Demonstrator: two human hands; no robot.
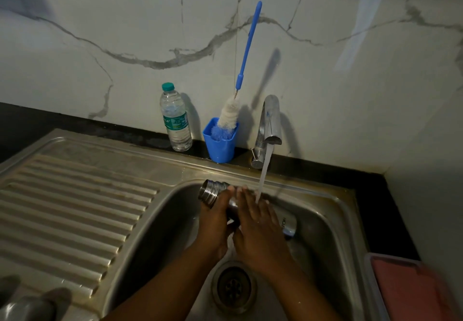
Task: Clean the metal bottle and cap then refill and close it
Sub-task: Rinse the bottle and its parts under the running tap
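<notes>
Fingers of the right hand (260,223) lie straight and spread flat across the middle of the bottle (288,224), pressing on it rather than curling round it; the fingertips reach into the stream of water (264,170). The left hand (215,218) grips the bottle near its neck, thumb over the top and fingers wrapped beneath. The bottle, of bare metal, lies nearly on its side above the sink (325,208), its threaded open mouth (210,191) pointing to the left and its base to the right, where dark lettering shows but cannot be read. No cap is on the mouth. Water falls from the tap (270,125) onto the right fingers and the bottle's body. Below the hands, the drain (234,288) sits in the basin floor. Both forearms enter from the lower edge. To the left of the basin runs a ribbed drainboard (75,200). On the dark ledge behind stand a plastic water bottle (176,120) with a green cap and, just beside it, a blue cup (220,145) holding a brush (246,52), bristles down, its blue handle leaning against the marbled wall (125,20). At the lower right, a pink cloth (411,293) lies in a tray, blurred.
</notes>
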